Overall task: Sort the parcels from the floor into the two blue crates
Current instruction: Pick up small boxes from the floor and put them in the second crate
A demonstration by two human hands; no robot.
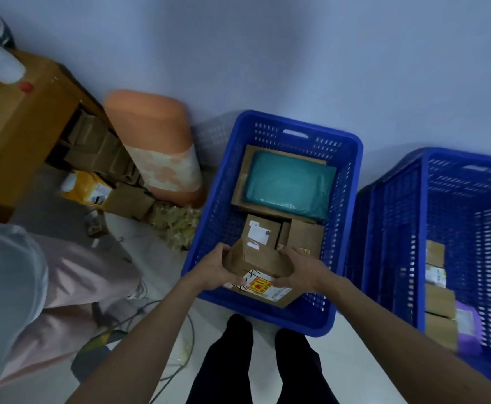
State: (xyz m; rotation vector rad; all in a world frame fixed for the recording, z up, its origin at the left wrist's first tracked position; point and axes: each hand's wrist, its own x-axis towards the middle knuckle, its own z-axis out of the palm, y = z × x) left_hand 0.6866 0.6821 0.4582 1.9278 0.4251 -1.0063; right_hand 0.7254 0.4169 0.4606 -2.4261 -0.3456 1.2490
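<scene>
Left hand and right hand are gripping cardboard parcel by opposite ends | parcel is hovering over near end of left blue crate | long axis running hand-to-hand.

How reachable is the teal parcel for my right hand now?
Probably not yet: the right hand and left hand both grip a cardboard box at the near end of the crate. The teal parcel lies uncovered at the far end; nothing else blocks it.
</scene>
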